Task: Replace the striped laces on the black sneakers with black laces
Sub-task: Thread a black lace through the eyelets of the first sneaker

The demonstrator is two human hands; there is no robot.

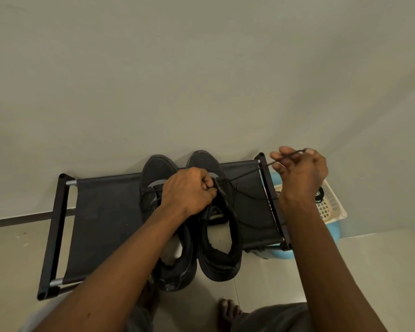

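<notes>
2 sneakers (pixel 219 259) sit on the rack (pixel 106 207); left grip (pixel 189 192) clamps 1 shoe's eyelets, right grip (pixel 302 173) pinches the black lace (pixel 249 172) taut. Better pull evenly, shoe held steady.

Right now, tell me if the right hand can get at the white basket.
Probably yes: the right hand is close to the white basket, nothing between them, but it pinches the black lace and must release it.

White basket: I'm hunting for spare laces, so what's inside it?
A dark coiled bundle lies in the white basket, and something striped shows by its left rim. The right hand, pinching a black lace, and its wrist cover the middle.
</notes>
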